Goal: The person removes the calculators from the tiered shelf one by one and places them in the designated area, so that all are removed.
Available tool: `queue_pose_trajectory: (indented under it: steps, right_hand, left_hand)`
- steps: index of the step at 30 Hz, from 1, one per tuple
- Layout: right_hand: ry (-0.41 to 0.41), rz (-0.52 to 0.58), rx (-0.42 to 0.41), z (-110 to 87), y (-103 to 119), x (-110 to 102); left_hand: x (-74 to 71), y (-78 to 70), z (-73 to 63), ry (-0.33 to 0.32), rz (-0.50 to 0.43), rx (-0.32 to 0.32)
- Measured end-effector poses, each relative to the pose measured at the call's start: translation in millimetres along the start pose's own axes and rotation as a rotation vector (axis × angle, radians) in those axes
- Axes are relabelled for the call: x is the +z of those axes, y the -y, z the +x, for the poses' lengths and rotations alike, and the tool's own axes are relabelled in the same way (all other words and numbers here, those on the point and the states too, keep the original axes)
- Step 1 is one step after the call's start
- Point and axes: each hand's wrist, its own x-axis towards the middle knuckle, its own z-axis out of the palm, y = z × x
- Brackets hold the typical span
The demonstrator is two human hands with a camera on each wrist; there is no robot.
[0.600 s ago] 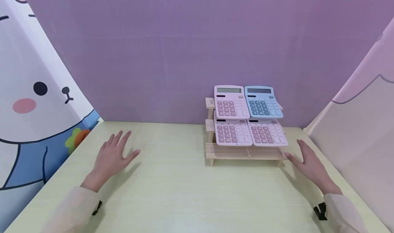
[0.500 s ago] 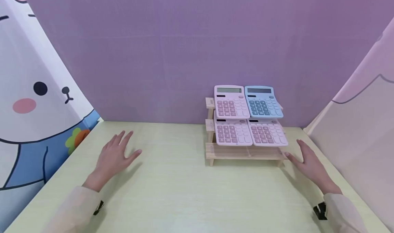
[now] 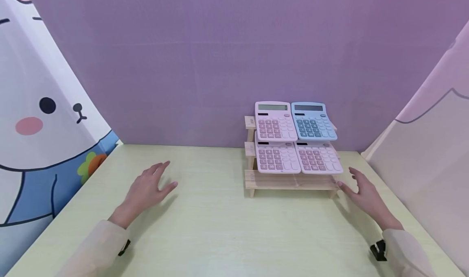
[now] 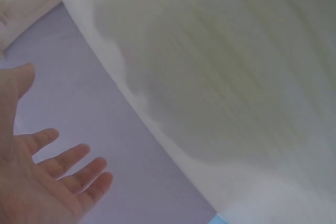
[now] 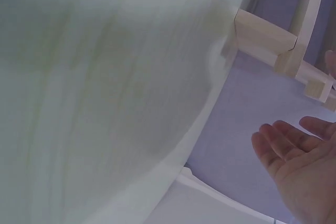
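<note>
A stepped wooden rack (image 3: 289, 181) stands on the table, right of centre. On its top step lie a pink calculator (image 3: 275, 122) at left and a blue calculator (image 3: 313, 121) at right. Two more pink ones, a left calculator (image 3: 277, 159) and a right calculator (image 3: 318, 159), lie on the middle step; the upper pair covers their top ends. My left hand (image 3: 144, 190) hovers over the table's left half, thumb and fingers spread, holding nothing. Close by the rack's lower right end is my right hand (image 3: 368, 196), also holding nothing, its fingers loosely extended.
A pale yellow table (image 3: 220, 228) spans the workspace. Behind it rises a purple backdrop (image 3: 183, 65). Cartoon-printed cloth (image 3: 47, 159) lines the left side, and a pale side panel (image 3: 432, 159) stands on the right. The rack's bottom step carries no calculator.
My left hand has moved right and slightly toward me. My right hand has shifted a little to the left, its fingers bending slightly. The rack and calculators have stayed put.
</note>
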Motion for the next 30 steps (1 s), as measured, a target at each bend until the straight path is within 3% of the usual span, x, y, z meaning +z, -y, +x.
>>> queue_pose_trajectory:
  steps: [6,16,30]
  right_hand:
    - [-0.017,0.046,-0.039,1.5,1,5]
    - [-0.025,0.105,-0.057,4.1,4,11]
    - [0.038,0.143,0.065,9.1,10,12]
  left_hand:
    - [2.8,-9.7,1.0,0.053,-0.052,-0.007]
    - [11.9,-28.2,4.0,0.087,-0.100,0.015]
    - [19.0,-57.1,11.6,0.140,-0.141,0.086]
